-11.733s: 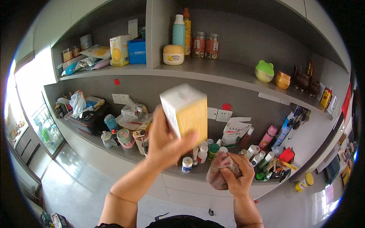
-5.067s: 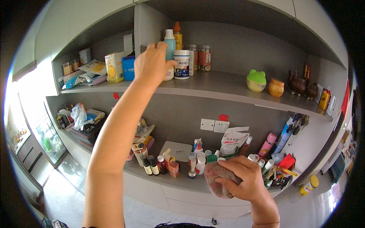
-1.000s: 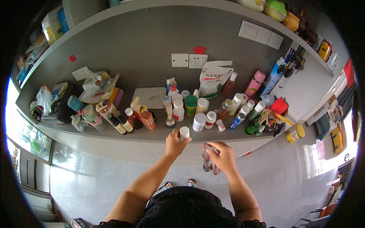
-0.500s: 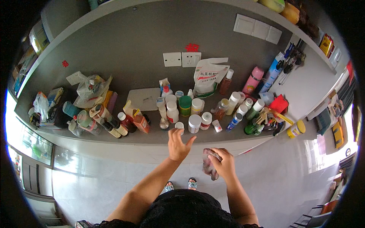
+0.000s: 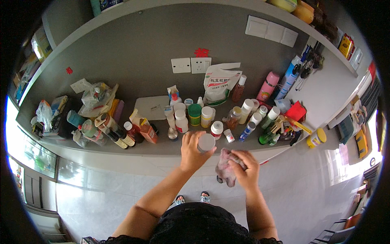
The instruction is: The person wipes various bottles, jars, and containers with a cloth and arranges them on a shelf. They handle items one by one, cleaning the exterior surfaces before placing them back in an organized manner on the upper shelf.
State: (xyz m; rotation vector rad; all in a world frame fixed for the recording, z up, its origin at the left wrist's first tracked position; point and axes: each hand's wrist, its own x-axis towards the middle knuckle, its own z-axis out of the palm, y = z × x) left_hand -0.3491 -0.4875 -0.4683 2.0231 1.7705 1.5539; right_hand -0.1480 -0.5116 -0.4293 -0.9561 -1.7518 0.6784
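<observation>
My left hand [image 5: 191, 152] is closed round a white plastic jar [image 5: 206, 143] with a pale round lid, lifted over the front edge of the shelf. In my right hand [image 5: 247, 167] a crumpled pinkish-grey cloth [image 5: 228, 167] hangs from the fingers, to the right of the jar and apart from it. Just beyond the jar stands a white bottle with a red label [image 5: 216, 129]. Beside that lies a small white box [image 5: 229, 136]. A white pill bottle [image 5: 181, 121] and a green-lidded jar [image 5: 195, 115] stand farther back.
A white pouch [image 5: 221, 83] leans on the back wall behind the bottles. Left of them are an orange box [image 5: 148, 133] and dark bottles [image 5: 113, 129]. Green bottles [image 5: 267, 136], a pink flask [image 5: 268, 86] and a yellow tub [image 5: 316, 138] stand to the right. An upper shelf [image 5: 219, 7] overhangs.
My left hand has reached the white jar, closed on it and lifted it off the shelf toward me. My right hand has risen slightly with the cloth.
</observation>
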